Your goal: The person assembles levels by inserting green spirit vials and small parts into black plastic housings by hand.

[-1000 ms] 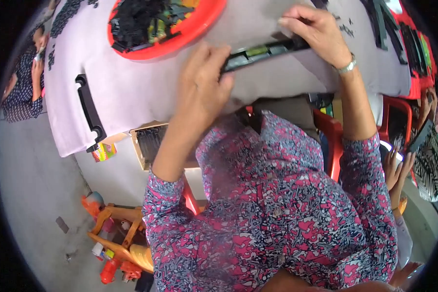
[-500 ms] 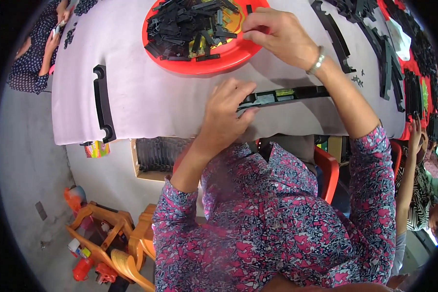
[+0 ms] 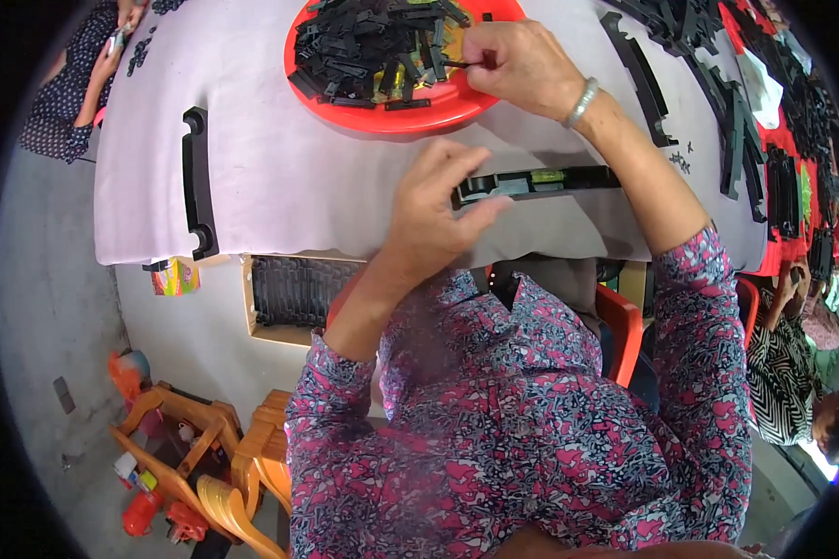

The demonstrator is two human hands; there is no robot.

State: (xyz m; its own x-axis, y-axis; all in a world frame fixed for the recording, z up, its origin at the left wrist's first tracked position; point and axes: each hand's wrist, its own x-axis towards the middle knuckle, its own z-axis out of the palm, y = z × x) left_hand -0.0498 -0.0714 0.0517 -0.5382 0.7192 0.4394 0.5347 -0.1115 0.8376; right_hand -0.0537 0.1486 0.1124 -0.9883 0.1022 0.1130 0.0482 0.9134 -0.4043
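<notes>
My right hand (image 3: 526,73) is over the right rim of a red tray (image 3: 382,119). Its thumb and fingers pinch a small black plastic piece (image 3: 457,64), mostly hidden by the fingers. Inside the tray is a heap of small black plastic pieces (image 3: 359,47). A long black plastic housing (image 3: 582,177) lies on the table in front of me, with a yellow-green part (image 3: 547,175) set in it. My left hand (image 3: 433,210) is open at the housing's left end, thumb and fingers spread apart; whether they touch it I cannot tell.
Another long black housing (image 3: 197,182) lies at the left on the pale tablecloth (image 3: 261,186). More housings (image 3: 638,79) and tiny dark bits (image 3: 682,160) are at the right. A person's hands (image 3: 112,56) show at the far left. Under the table stands a box of black parts (image 3: 298,293).
My right hand has drawn in a small black piece at the tray's rim. My left hand's fingers have spread wider at the housing's end.
</notes>
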